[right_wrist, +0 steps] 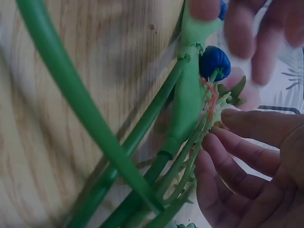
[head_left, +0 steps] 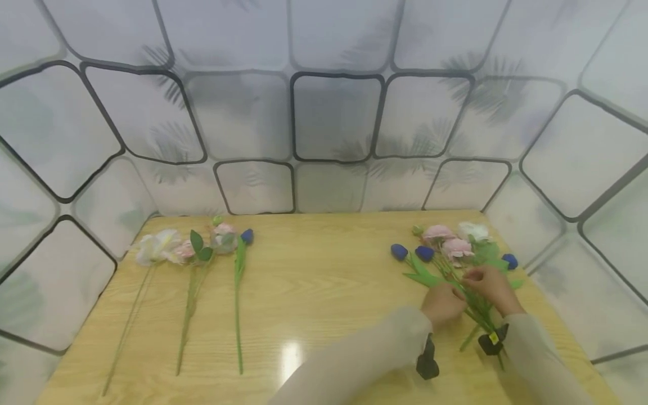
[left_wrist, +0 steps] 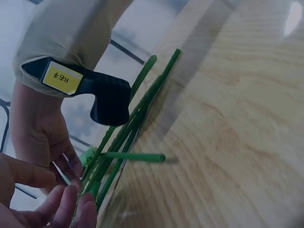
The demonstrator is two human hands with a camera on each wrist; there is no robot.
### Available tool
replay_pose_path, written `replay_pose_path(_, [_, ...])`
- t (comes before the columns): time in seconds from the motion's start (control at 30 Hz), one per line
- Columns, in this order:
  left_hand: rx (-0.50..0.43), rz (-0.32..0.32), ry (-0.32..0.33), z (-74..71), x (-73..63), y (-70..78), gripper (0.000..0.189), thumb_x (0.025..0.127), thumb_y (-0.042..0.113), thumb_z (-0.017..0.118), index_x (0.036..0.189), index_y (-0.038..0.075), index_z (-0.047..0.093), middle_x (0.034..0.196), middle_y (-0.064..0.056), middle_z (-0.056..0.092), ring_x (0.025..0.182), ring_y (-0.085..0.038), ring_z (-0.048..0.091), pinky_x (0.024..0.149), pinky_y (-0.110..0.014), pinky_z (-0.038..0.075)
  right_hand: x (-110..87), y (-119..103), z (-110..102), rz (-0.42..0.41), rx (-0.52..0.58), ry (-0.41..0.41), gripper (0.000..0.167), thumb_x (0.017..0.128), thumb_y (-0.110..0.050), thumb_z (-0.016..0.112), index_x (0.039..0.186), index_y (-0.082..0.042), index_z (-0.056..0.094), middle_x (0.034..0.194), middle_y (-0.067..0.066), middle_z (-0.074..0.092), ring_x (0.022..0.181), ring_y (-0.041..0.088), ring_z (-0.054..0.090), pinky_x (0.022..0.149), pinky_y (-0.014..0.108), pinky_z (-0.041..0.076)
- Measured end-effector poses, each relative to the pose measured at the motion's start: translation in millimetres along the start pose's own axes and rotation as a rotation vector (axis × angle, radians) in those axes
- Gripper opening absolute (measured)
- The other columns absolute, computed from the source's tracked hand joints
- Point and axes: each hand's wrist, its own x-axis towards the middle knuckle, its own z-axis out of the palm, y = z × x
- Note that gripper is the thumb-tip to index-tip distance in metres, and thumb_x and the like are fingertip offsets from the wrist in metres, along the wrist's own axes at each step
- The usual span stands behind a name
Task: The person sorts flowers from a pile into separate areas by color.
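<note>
In the head view, a bouquet of artificial flowers lies at the right of the table: pink flowers, a white flower and blue buds, with green stems. My left hand is at the left side of the stems. In the right wrist view its fingers hang apart, and nothing shows between them. My right hand is across the bunch; in the right wrist view its thumb and fingers pinch a thin light-green stem. Beside those fingertips runs a thin reddish strand, its kind unclear.
At the table's left lie separate stemmed flowers: a large white flower, pink flowers with green leaves, and a blue bud on its own stem. A patterned curtain encloses the wooden table.
</note>
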Motion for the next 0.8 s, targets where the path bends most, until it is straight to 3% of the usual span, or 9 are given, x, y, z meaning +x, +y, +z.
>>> replay_pose_path(0.27, [-0.150,-0.031,0.061,7.8,2.6,-0.7,0.013,0.077,0.008,0.062,0.081,0.005,0.074,0.061,-0.001,0.065,0.046,-0.005,0.046,0.047,-0.014,0.040,2.4,-3,2,-0.038,-0.013,-0.022,0.026,0.084,-0.011,0.064,0.096,0.011,0.064,0.094,0.030,0.065,0.084,0.041,0.062,0.073,0.049,0.053])
replay_pose_path(0.5, [-0.294,-0.096,0.067,15.4,5.4,-2.9,0.012,0.076,0.002,0.060,0.069,-0.004,0.068,0.044,0.005,0.041,0.040,-0.007,0.035,0.040,-0.018,0.029,1.8,-3,1,-0.052,0.003,-0.014,0.022,0.085,-0.010,0.063,0.094,0.010,0.065,0.088,0.024,0.066,0.080,0.033,0.062,0.067,0.043,0.052])
replay_pose_path(0.63, [-0.305,-0.114,0.054,16.3,5.3,-1.6,0.012,0.077,0.002,0.060,0.070,-0.002,0.069,0.043,0.006,0.038,0.040,-0.008,0.034,0.039,-0.019,0.028,0.9,-1,1,-0.032,0.049,-0.014,0.023,0.088,-0.013,0.062,0.097,0.008,0.064,0.090,0.024,0.065,0.082,0.032,0.061,0.066,0.039,0.052])
replay_pose_path(0.8, [-0.215,-0.089,0.046,19.3,5.7,0.1,0.011,0.077,0.003,0.063,0.067,-0.001,0.065,0.043,0.004,0.037,0.038,-0.008,0.033,0.038,-0.018,0.029,0.0,1,3,-0.043,0.079,0.003,0.024,0.088,-0.013,0.063,0.098,0.009,0.064,0.092,0.025,0.066,0.083,0.030,0.061,0.066,0.035,0.051])
